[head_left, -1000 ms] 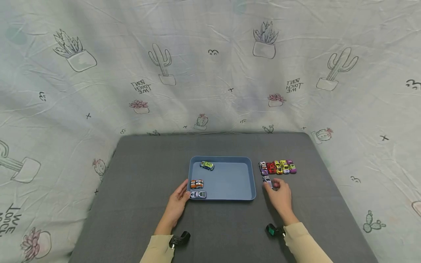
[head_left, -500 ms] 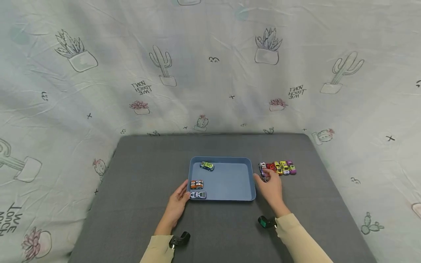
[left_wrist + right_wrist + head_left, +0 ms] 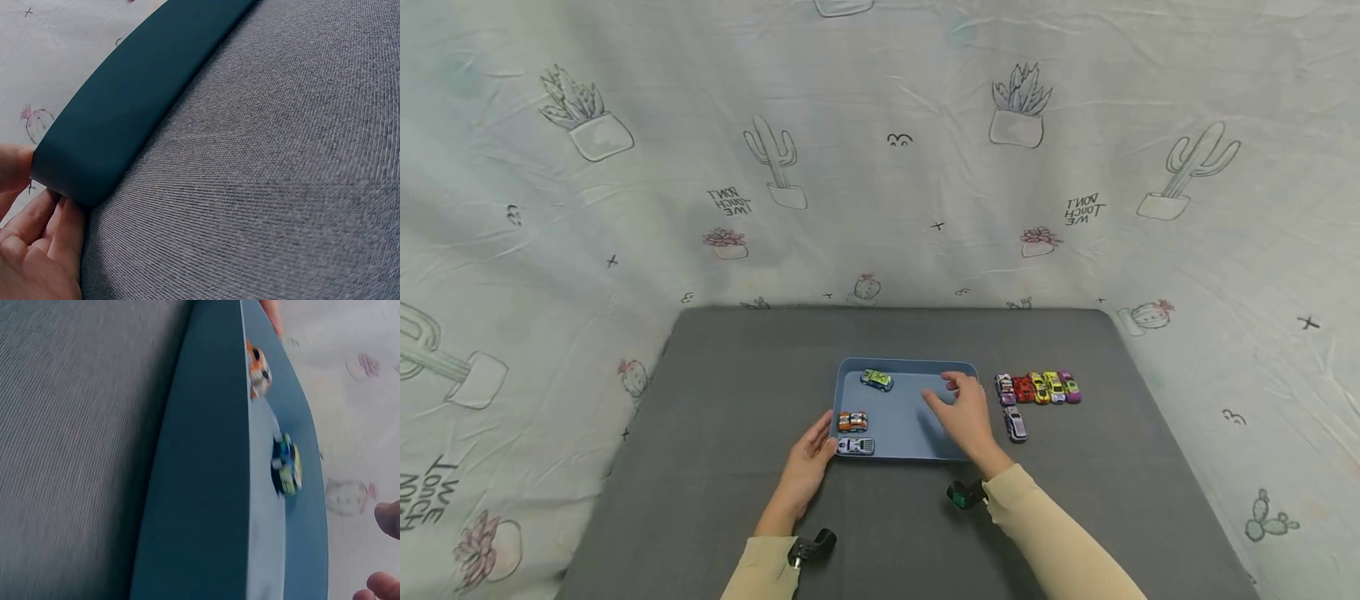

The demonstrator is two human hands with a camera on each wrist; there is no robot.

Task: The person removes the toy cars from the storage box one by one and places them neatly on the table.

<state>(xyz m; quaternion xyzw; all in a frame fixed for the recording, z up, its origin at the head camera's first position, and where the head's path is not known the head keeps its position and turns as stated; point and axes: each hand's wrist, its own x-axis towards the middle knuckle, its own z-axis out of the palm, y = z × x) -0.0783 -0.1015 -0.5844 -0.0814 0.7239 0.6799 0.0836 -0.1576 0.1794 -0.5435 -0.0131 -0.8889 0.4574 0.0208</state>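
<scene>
My left hand point(image 3: 806, 468) holds the left side of a shallow blue tray point(image 3: 895, 457); in the left wrist view its thumb is at the rim and its fingers point(image 3: 67, 240) lie against the outside wall. Over the right part of the tray hovers my right hand point(image 3: 966, 419), thumb and fingers spread with nothing between them. Inside the tray are a green toy car point(image 3: 876, 380) at the back, an orange-and-white toy car point(image 3: 852, 422) and a silver toy car point(image 3: 855, 447) along the left side. The right wrist view shows the orange car point(image 3: 258, 372) and green car point(image 3: 287, 465) past the rim.
Right of the tray, several toy cars stand side by side: white-purple point(image 3: 1004, 389), red point(image 3: 1023, 389), yellow point(image 3: 1054, 387) and purple point(image 3: 1070, 387) among them. A silver-purple toy car point(image 3: 1015, 424) sits in front of that row. A printed curtain point(image 3: 880, 183) hangs behind the grey table point(image 3: 737, 358).
My right hand has moved left from the silver-purple car, past the row, to above the tray; that car remains on the table. My left hand stays at the tray's side.
</scene>
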